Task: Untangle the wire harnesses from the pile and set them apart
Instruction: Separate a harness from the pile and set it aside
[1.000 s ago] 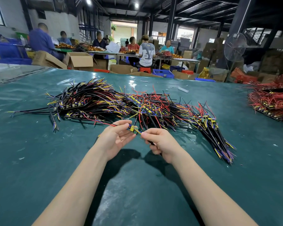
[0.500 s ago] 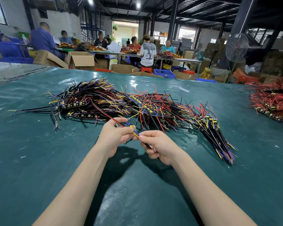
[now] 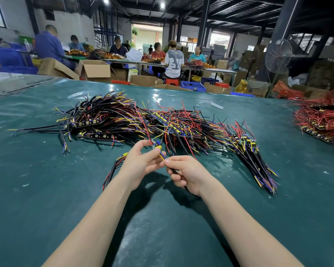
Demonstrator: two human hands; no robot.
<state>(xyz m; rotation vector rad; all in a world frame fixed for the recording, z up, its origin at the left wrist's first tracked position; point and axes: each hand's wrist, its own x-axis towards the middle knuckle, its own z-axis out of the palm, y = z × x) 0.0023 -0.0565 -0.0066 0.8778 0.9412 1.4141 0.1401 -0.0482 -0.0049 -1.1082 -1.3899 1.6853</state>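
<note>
1. Both hands are up in front of the person, close together over the near part of the green-covered table (image 3: 46,189), fingertips almost touching.
2. The left hand (image 3: 141,162) pinches the end of one wire harness (image 3: 161,156) between thumb and forefingers, right where a small yellow-and-blue component sits with a red lead running up from it.
3. The right hand (image 3: 187,173) has its fingers curled round the black sheathed part of that same harness – thumb and forefinger nip it just beside the left fingertips, and the black cable comes out under the heel of the hand.
4. So the harness is held off the table between the two hands, at the near edge of the pile (image 3: 135,120); its red lead runs back into the tangle.
5. The pile itself stretches across the middle of the table: black, red, yellow and blue wires, with strips of small components among them, and a tail of black cables fanning down to the right.
6. A small bundle (image 3: 113,170) of black and red wires with a yellow tip curves beside the left wrist – I cannot tell whether the left hand holds it too.
7. Well apart, at the right edge of the table, lies a red heap (image 3: 320,120) of wires.
8. Beyond the table stand open cardboard boxes (image 3: 94,71), a blue basket (image 3: 193,86) and a pedestal fan (image 3: 278,55), and people (image 3: 174,62) sit at long benches with more wiring.
</note>
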